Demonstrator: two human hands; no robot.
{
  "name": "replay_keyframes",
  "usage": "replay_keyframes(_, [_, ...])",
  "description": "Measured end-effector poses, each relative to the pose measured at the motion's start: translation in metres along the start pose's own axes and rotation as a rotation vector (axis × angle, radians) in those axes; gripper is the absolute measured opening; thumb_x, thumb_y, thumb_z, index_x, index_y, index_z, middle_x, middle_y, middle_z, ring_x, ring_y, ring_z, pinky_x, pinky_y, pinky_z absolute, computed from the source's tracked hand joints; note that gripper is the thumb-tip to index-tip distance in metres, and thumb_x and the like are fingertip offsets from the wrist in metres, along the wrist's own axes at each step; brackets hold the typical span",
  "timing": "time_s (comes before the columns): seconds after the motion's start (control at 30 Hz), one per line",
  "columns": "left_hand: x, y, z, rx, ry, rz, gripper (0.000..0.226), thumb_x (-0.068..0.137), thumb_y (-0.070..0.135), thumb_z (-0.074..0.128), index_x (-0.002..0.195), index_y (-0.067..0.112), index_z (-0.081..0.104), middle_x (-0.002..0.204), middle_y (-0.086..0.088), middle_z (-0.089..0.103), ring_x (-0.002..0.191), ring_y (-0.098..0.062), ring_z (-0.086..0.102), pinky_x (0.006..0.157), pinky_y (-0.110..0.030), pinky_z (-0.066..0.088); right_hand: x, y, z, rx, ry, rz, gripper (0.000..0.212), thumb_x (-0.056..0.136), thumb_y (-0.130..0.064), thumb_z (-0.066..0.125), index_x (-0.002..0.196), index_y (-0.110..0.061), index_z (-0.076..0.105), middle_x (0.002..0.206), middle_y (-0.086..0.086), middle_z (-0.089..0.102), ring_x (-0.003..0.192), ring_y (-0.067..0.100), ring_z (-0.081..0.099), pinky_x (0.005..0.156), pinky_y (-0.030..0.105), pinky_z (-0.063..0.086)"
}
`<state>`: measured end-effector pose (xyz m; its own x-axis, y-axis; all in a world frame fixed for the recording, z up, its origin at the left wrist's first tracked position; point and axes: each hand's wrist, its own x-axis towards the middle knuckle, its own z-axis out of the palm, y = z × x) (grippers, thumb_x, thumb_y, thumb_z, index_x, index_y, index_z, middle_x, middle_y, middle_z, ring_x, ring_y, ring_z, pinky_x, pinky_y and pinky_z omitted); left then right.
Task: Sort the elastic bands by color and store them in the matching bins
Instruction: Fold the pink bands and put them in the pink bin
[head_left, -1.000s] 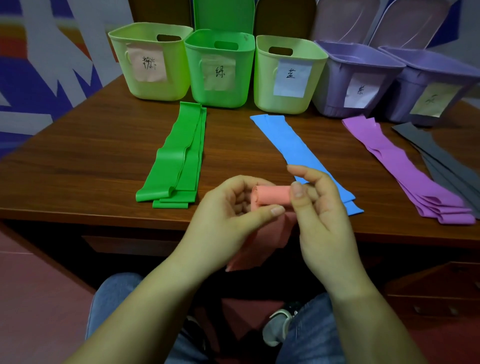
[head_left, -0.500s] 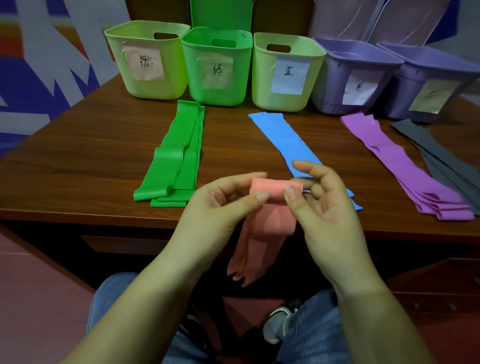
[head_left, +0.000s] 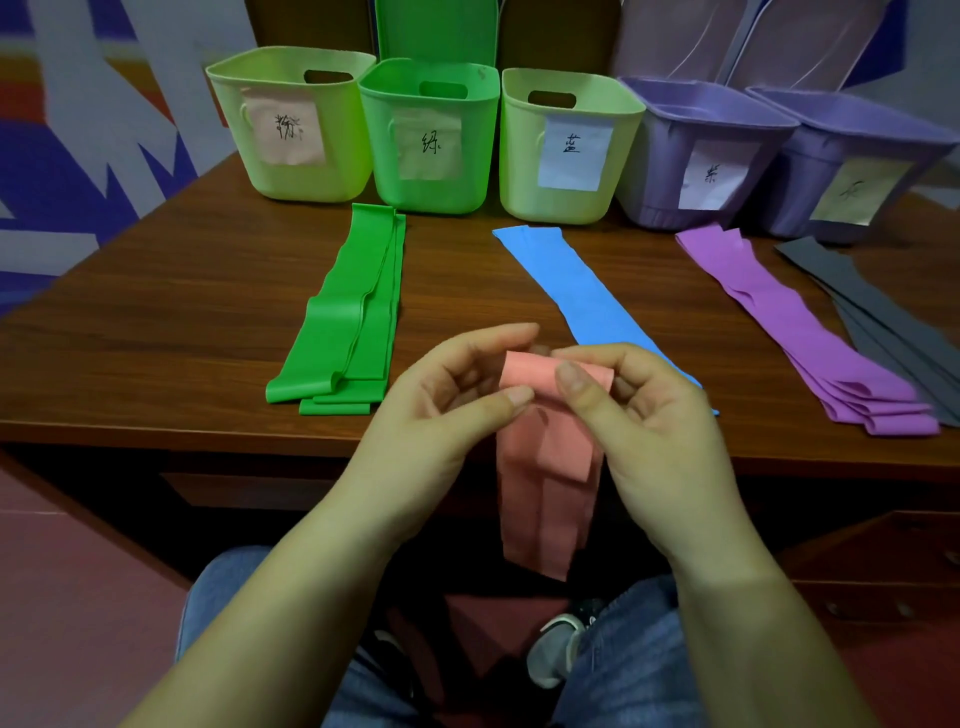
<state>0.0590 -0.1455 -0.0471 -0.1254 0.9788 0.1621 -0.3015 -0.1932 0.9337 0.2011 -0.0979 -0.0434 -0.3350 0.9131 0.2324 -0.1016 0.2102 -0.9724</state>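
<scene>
We see the pink band (head_left: 545, 467) hanging folded at six o'clock; green bands (head_left: 348, 322), blue (head_left: 587, 301), purple (head_left: 800, 332) and grey (head_left: 893, 322) lie flat toward twelve before five bins (head_left: 431, 156).

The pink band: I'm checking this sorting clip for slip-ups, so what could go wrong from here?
1. The pink band is only pinched at its top by the left hand and right hand; its hanging tail could slip off toward the lap.
2. The bin with the pink label stands far left, behind the green bands; reaching over might drag them.

Dim, soft focus, wide-angle edge distortion
</scene>
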Motion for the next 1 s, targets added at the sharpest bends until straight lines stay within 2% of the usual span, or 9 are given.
replay_keyframes(0.13, [0.002,0.0009,0.0018,0.094,0.019,-0.089,0.03,0.075,0.034,0.07,0.1,0.018,0.068,0.095,-0.007,0.068,0.085,-0.015,0.064,0.082,-0.029,0.051,-0.0008,0.001,-0.0005,0.0,-0.002,-0.02,0.025,0.07,-0.028,0.068,0.094,-0.022,0.067,0.093,-0.003,0.073,0.09,0.009,0.068,0.076,0.018,0.051])
replay_keyframes(0.2, [0.0026,0.0005,0.0028,0.163,0.037,-0.092,0.022,0.082,0.032,0.069,0.096,0.015,0.068,0.09,-0.006,0.071,0.082,-0.014,0.065,0.078,-0.028,0.052,-0.0008,0.0017,-0.0011,-0.002,0.001,-0.027,0.025,0.068,-0.027,0.069,0.093,-0.024,0.067,0.092,-0.005,0.072,0.09,0.008,0.068,0.077,0.018,0.051])
replay_keyframes(0.33, [0.0019,0.0002,0.0031,0.15,0.052,-0.076,0.026,0.075,0.024,0.063,0.099,0.015,0.068,0.089,-0.004,0.072,0.077,-0.012,0.066,0.068,-0.026,0.053,-0.0012,0.0011,-0.0023,0.02,-0.033,-0.038,0.024,0.073,-0.016,0.07,0.096,-0.023,0.066,0.098,-0.004,0.071,0.096,0.008,0.067,0.078,0.018,0.051])
replay_keyframes(0.53, [-0.0011,-0.0018,0.0019,0.085,0.03,-0.04,0.033,0.074,0.014,0.064,0.107,0.013,0.066,0.094,-0.004,0.072,0.083,-0.01,0.067,0.073,-0.019,0.053,0.0001,0.0019,-0.0051,-0.043,0.006,0.078,0.036,0.07,-0.046,0.072,0.096,-0.021,0.068,0.096,0.0,0.073,0.093,0.014,0.069,0.082,0.029,0.053])
replay_keyframes(0.67, [-0.0002,-0.0046,-0.0023,0.075,0.0,-0.03,0.037,0.074,0.007,0.07,0.109,0.017,0.066,0.104,-0.009,0.071,0.093,-0.015,0.066,0.079,-0.022,0.053,-0.0003,0.0015,-0.0063,-0.038,0.01,0.052,0.034,0.067,-0.036,0.067,0.094,-0.015,0.068,0.089,-0.003,0.074,0.086,0.009,0.069,0.077,0.021,0.052])
replay_keyframes(0.77, [0.0025,-0.0061,-0.0048,0.084,0.016,-0.076,0.041,0.067,0.023,0.074,0.108,0.022,0.067,0.105,-0.009,0.069,0.098,-0.02,0.064,0.092,-0.033,0.051,0.0004,0.0027,-0.0065,-0.014,0.006,0.035,0.025,0.071,-0.023,0.071,0.095,-0.017,0.067,0.088,-0.005,0.073,0.086,0.005,0.068,0.074,0.014,0.05])
replay_keyframes(0.83, [0.0035,-0.0055,-0.0042,0.115,0.046,-0.109,0.039,0.068,0.032,0.075,0.105,0.021,0.068,0.099,-0.009,0.068,0.089,-0.024,0.063,0.087,-0.04,0.049,0.0007,0.0035,-0.0055,-0.018,-0.005,0.024,0.024,0.073,-0.013,0.072,0.096,-0.018,0.066,0.088,-0.005,0.073,0.086,0.003,0.068,0.073,0.012,0.049])
replay_keyframes(0.93, [0.0048,-0.0045,-0.0018,0.169,0.091,-0.111,0.032,0.072,0.032,0.077,0.098,0.015,0.07,0.089,-0.006,0.072,0.076,-0.018,0.064,0.076,-0.034,0.048,-0.0004,0.0031,-0.0051,-0.015,-0.023,0.002,0.032,0.065,-0.021,0.073,0.096,-0.021,0.066,0.088,-0.008,0.073,0.088,0.004,0.068,0.074,0.014,0.05])
replay_keyframes(1.0, [0.0045,-0.0053,-0.0015,0.158,0.116,-0.11,0.028,0.071,0.033,0.077,0.093,0.016,0.073,0.081,-0.009,0.071,0.069,-0.022,0.06,0.07,-0.037,0.043,-0.0001,0.0031,-0.0064,-0.02,-0.029,0.011,0.038,0.061,-0.026,0.076,0.097,-0.023,0.065,0.091,-0.008,0.073,0.09,0.006,0.068,0.077,0.017,0.05])
